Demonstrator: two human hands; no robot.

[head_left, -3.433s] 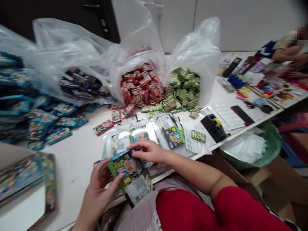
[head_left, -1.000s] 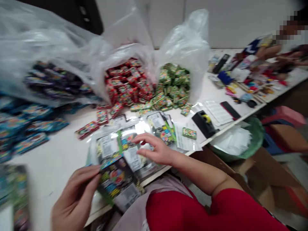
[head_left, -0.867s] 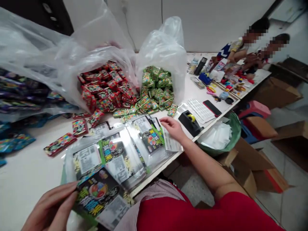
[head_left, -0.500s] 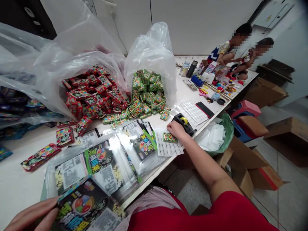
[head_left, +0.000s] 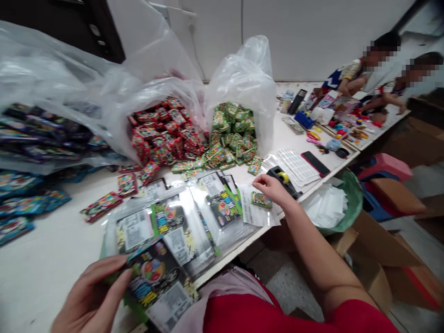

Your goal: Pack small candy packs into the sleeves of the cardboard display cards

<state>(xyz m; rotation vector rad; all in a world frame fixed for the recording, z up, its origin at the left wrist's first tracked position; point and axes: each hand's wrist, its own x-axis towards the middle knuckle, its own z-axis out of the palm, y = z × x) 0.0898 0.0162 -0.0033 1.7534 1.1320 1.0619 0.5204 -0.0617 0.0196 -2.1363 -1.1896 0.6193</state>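
Observation:
Between thumb and fingers, my left hand (head_left: pixel 93 296) grips a black printed packet (head_left: pixel 157 273) with a colourful round picture, tilted above the table's front edge. My right hand (head_left: pixel 272 186) is closed in a pinch over a white sticker sheet (head_left: pixel 253 215); whatever its fingertips hold is too small to make out. A small green candy packet (head_left: pixel 261 200) lies on that sheet, just below the hand. Beside the right hand stands a black tape dispenser (head_left: pixel 293 189). Clear bags with black printed cards (head_left: pixel 138 229) lie in a pile between my hands.
Plastic bags spill red packets (head_left: pixel 166 134), green packets (head_left: pixel 236 134) and dark purple packets (head_left: pixel 38 134). Blue packets (head_left: pixel 21 199) lie at left. A phone (head_left: pixel 315 164) and sheets of labels (head_left: pixel 294 167) rest at right, above a green bin (head_left: pixel 357 203). Two people sit at the table's far end.
The view has swung left. My left hand has brought the black packet up and inward. The right fingertips have come up from beside the green packet into a pinch over the sheet.

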